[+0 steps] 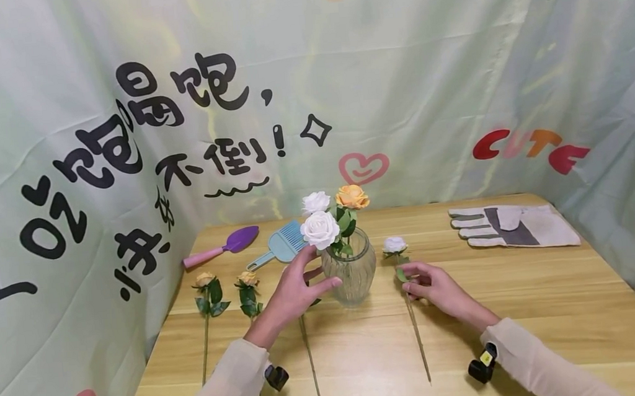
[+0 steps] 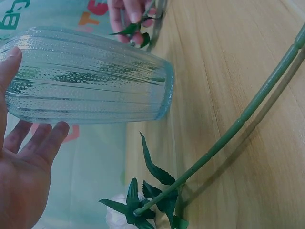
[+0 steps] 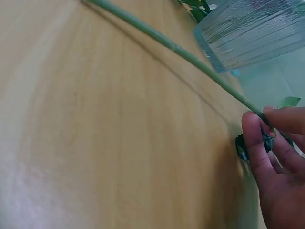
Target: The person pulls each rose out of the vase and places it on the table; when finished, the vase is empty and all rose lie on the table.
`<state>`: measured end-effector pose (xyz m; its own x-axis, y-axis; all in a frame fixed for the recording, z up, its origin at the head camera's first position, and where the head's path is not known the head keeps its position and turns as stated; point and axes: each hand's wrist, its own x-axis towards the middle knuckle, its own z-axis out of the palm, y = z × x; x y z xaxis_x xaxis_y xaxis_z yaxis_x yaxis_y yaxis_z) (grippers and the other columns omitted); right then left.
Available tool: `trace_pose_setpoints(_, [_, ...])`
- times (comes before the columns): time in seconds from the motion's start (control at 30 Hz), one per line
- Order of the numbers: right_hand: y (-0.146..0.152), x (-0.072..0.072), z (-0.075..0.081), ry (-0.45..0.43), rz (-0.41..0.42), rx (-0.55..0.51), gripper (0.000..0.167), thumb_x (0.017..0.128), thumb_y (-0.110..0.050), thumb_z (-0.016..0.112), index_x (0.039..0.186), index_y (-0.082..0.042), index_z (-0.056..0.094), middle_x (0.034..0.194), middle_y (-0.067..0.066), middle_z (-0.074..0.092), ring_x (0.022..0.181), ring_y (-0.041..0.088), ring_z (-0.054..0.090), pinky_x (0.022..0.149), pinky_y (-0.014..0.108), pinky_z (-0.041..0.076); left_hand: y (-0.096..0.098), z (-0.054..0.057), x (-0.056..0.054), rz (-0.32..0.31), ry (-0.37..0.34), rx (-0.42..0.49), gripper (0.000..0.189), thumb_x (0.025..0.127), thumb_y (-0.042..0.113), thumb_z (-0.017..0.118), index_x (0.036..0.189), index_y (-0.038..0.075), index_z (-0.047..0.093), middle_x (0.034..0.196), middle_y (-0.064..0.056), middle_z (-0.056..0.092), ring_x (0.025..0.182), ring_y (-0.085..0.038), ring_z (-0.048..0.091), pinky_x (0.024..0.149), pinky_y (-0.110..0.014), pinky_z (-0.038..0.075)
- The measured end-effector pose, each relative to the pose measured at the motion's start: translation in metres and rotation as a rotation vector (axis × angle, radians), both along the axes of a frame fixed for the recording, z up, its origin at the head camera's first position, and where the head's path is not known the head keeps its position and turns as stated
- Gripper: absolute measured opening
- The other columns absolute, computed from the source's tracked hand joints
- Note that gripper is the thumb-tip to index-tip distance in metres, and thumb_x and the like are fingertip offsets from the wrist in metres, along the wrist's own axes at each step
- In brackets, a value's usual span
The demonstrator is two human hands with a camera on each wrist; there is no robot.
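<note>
A ribbed glass vase (image 1: 351, 276) stands upright mid-table, holding two white roses (image 1: 320, 229) and an orange rose (image 1: 353, 197). My left hand (image 1: 297, 290) is at its left side, thumb in front, with loosely spread fingers (image 2: 50, 143) beside the glass; firm contact cannot be made out. To the vase's right, my right hand (image 1: 433, 285) pinches the stem of a white rose (image 1: 395, 245) just below its bloom, between thumb and fingers (image 3: 257, 148). Another stem (image 1: 311, 366) lies below my left hand, which hides its bloom in the head view; the left wrist view shows white petals (image 2: 116, 217).
Two orange roses (image 1: 204, 279) lie at the table's left. Behind them are a purple trowel (image 1: 241, 239) with a pink handle and a blue dustpan-like tool (image 1: 286, 243). A grey-white glove (image 1: 549, 226) lies at the back right. Printed cloth hangs behind the table.
</note>
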<state>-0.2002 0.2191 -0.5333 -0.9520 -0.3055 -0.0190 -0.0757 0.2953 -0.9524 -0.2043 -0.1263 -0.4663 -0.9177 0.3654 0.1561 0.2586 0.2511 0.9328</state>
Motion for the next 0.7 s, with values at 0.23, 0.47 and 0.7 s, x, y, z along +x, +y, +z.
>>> trace_pose_setpoints(0.23, [-0.0047,0.0001,-0.0058,0.056,0.001,0.159,0.044,0.103,-0.010,0.075,0.143,0.003,0.063,0.121,0.023,0.074,0.085,0.012,0.069,0.062,0.027,0.064,-0.0003,0.0005,0.0001,-0.002,-0.012,0.001,0.086,0.095,0.031,0.089,0.166,0.019,0.041,0.168,-0.003,0.046,0.156,-0.033,0.045,0.123,-0.054,0.052])
trace_pose_setpoints(0.47, [-0.0092,0.0037,-0.0035,0.188,-0.020,0.280,0.039,0.099,-0.013,0.081,0.136,-0.004,0.072,0.122,0.017,0.068,0.086,0.013,0.065,0.057,0.026,0.062,-0.0007,0.0004,0.0000,-0.006,-0.003,0.003,0.085,0.095,0.030,0.088,0.165,0.019,0.042,0.168,-0.003,0.046,0.156,-0.033,0.045,0.122,-0.053,0.052])
trace_pose_setpoints(0.7, [-0.0078,0.0057,0.0012,0.254,-0.072,0.274,0.046,0.099,-0.013,0.082,0.142,-0.003,0.067,0.127,0.017,0.071,0.105,0.025,0.072,0.072,0.024,0.065,-0.0001,0.0006,0.0001,-0.005,0.001,-0.003,0.085,0.095,0.030,0.088,0.165,0.019,0.043,0.167,-0.003,0.047,0.156,-0.033,0.045,0.122,-0.053,0.052])
